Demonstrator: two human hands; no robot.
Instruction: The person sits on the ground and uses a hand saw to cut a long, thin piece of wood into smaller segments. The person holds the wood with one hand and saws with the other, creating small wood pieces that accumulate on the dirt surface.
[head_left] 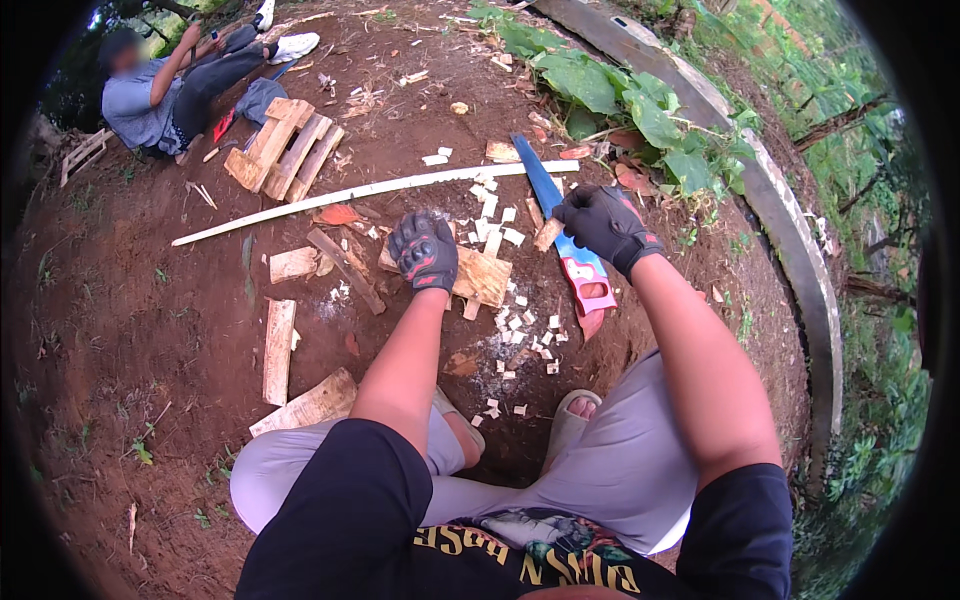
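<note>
My left hand [423, 252], in a black glove, is closed over the left part of a short wooden board [483, 278] on the ground; its fingertips are hidden. To the right, my right hand [605, 228], also gloved, is closed on a small wood piece [548, 235] that sticks out from its left side. Below that hand lies a hand saw [543, 178] with a blue blade and a red and white handle. Several small cut wood squares [516, 322] are scattered between the board and the saw. Beyond them stretches a long thin wooden strip [370, 190].
Wood offcuts [279, 350] lie to my left, one near my left knee. A slatted wooden stand [290, 155] is at the far left, near a seated person [150, 100]. Leafy plants [600, 90] and a curved concrete edge [775, 215] run along the right.
</note>
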